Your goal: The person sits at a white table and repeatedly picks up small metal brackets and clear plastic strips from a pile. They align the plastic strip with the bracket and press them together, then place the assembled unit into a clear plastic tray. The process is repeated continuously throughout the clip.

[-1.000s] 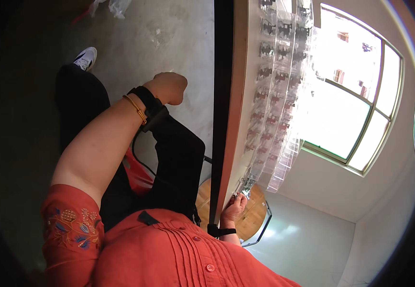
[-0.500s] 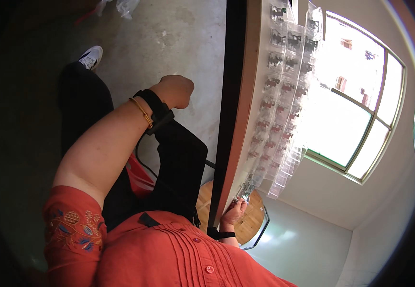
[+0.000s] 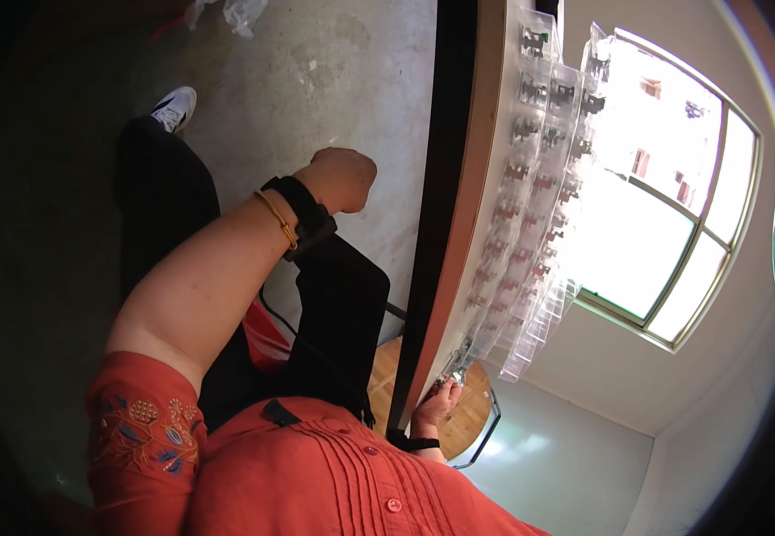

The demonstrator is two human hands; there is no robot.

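My left hand (image 3: 345, 180) hangs over the floor beside the table's dark edge, curled into a fist and seen from the back. Its fingers are hidden, so what it holds, if anything, does not show. At the near end of the tabletop my right hand (image 3: 437, 406) has its fingertips pinched together by some small shiny pieces (image 3: 455, 371). Too little shows to name what is between those fingers. Beyond it, clear plastic trays (image 3: 521, 228) lie in long rows, with small dark and reddish parts in their compartments.
The tabletop (image 3: 459, 295) has a thick dark side edge. A round wooden stool (image 3: 468, 424) stands below its near end. Part of something red (image 3: 265, 339) shows between my legs. Clear plastic bags (image 3: 243, 15) lie on the floor. A bright window (image 3: 664, 196) is at the right.
The view has shifted slightly, so the table and trays sit a little farther right. My left fist appears slightly right and lower. My right hand stays by the shiny pieces.
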